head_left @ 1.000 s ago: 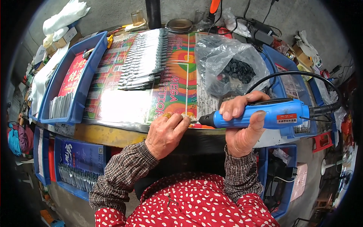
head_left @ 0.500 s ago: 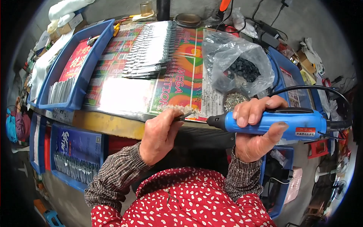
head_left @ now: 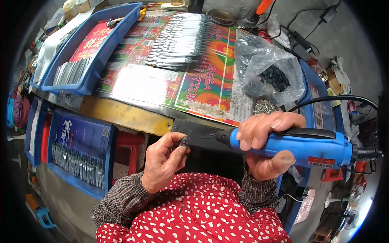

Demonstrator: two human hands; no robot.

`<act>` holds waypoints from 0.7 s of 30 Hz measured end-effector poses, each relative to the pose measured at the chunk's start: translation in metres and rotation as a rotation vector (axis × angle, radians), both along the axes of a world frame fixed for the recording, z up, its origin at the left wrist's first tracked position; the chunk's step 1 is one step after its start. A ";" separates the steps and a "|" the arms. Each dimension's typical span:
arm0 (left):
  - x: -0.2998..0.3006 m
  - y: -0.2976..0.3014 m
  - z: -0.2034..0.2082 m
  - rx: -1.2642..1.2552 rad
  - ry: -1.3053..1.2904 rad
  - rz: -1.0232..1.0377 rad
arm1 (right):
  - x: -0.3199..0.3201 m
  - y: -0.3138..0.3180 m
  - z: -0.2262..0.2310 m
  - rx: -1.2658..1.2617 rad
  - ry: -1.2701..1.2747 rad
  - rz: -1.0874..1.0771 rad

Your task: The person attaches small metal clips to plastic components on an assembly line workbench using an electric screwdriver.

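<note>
Before the yellow-edged wooden bench (head_left: 125, 116), a small dark piece (head_left: 185, 141), apparently plastic, is pinched in the left hand (head_left: 164, 162); a blue, black-nosed corded power tool (head_left: 312, 143) is gripped in the closed right hand (head_left: 259, 131). Both, standing apart, are best aligned squarely.

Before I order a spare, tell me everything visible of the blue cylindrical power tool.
The blue cylindrical power tool looks plastic, with a tapered black nose, long black strip on top, red label and black rear cable. It lies roughly level in the right hand, nose pointing left, apart from the left hand. Whether it runs cannot be told.
</note>
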State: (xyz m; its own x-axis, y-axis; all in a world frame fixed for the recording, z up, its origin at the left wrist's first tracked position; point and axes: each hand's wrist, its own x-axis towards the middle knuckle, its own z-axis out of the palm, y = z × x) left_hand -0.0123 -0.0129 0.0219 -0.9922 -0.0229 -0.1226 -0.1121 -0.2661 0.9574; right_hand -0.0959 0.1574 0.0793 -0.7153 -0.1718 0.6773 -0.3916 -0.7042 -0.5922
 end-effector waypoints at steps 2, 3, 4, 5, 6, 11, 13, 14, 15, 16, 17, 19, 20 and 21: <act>0.004 0.001 0.000 0.053 -0.042 0.009 | 0.001 -0.002 0.001 0.023 -0.004 0.016; 0.006 0.001 -0.001 0.102 -0.082 0.011 | 0.002 -0.004 0.002 0.042 -0.007 0.026; 0.007 0.001 -0.002 0.130 -0.086 0.016 | 0.002 -0.006 0.001 0.046 -0.008 0.032; 0.008 0.001 -0.004 0.134 -0.087 0.022 | 0.003 -0.007 0.001 0.048 -0.006 0.038; 0.009 0.003 -0.006 0.147 -0.094 0.044 | 0.003 -0.009 0.000 0.050 -0.004 0.043; 0.012 0.011 -0.014 0.213 -0.116 0.076 | 0.002 -0.011 -0.003 0.086 0.078 0.106; 0.012 0.012 -0.011 0.308 -0.206 0.056 | 0.000 -0.012 -0.005 0.104 0.117 0.123; 0.012 0.010 -0.015 0.350 -0.245 0.029 | 0.000 -0.014 -0.007 0.121 0.145 0.136; 0.011 0.009 -0.016 0.358 -0.247 0.032 | -0.001 -0.016 -0.009 0.138 0.173 0.149; 0.011 0.009 -0.015 0.394 -0.295 -0.001 | 0.000 -0.016 -0.009 0.136 0.172 0.154; 0.010 0.010 -0.015 0.431 -0.344 -0.035 | 0.002 -0.016 -0.009 0.137 0.158 0.153; 0.008 0.013 -0.015 0.464 -0.350 -0.026 | 0.003 -0.016 -0.010 0.139 0.141 0.156; 0.007 0.014 -0.015 0.469 -0.362 -0.021 | 0.003 -0.016 -0.010 0.146 0.144 0.167; 0.005 0.015 -0.016 0.474 -0.375 -0.015 | 0.003 -0.015 -0.010 0.153 0.146 0.178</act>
